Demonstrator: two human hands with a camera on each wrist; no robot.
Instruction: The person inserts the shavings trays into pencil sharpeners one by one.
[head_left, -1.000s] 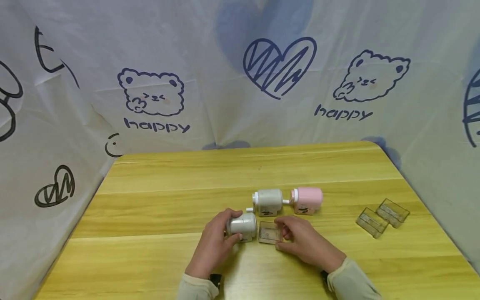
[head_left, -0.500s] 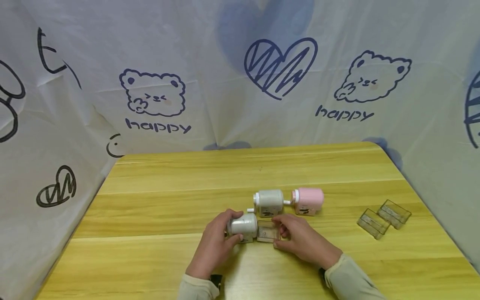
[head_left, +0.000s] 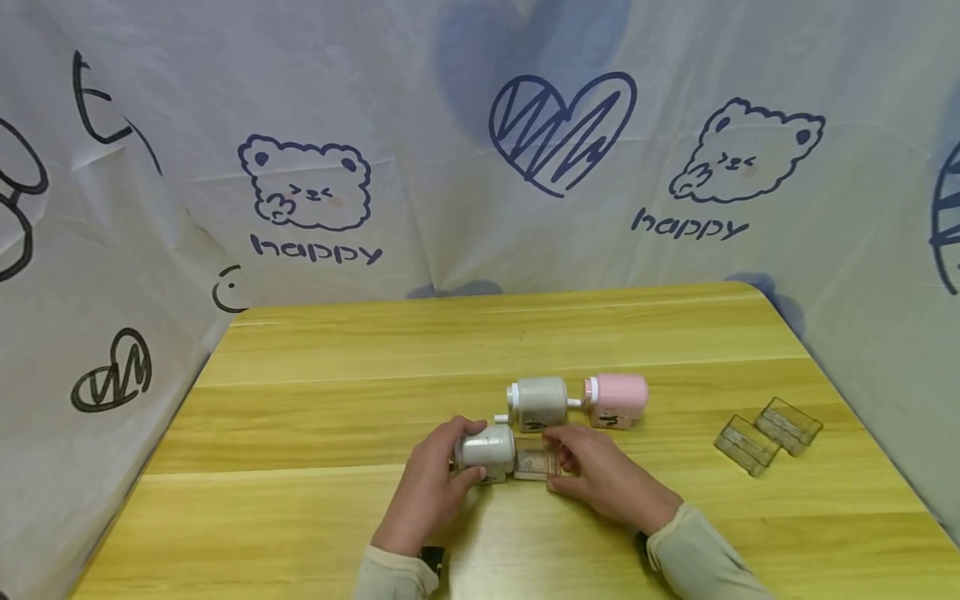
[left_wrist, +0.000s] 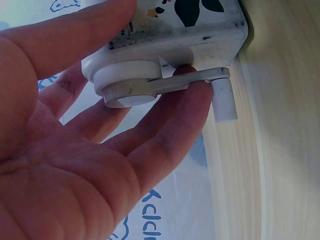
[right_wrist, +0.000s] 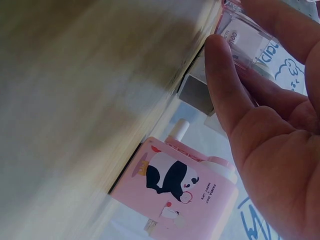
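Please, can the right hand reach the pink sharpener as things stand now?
Probably yes: the pink sharpener is close to the right hand with nothing between, though this hand currently holds the clear drawer.

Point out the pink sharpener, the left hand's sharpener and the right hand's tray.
Pink sharpener (right_wrist: 176, 194): right wrist view, printed side.
Held sharpener (head_left: 487, 447): head view, rounded body.
Clear tray (head_left: 532, 476): head view, near edge.
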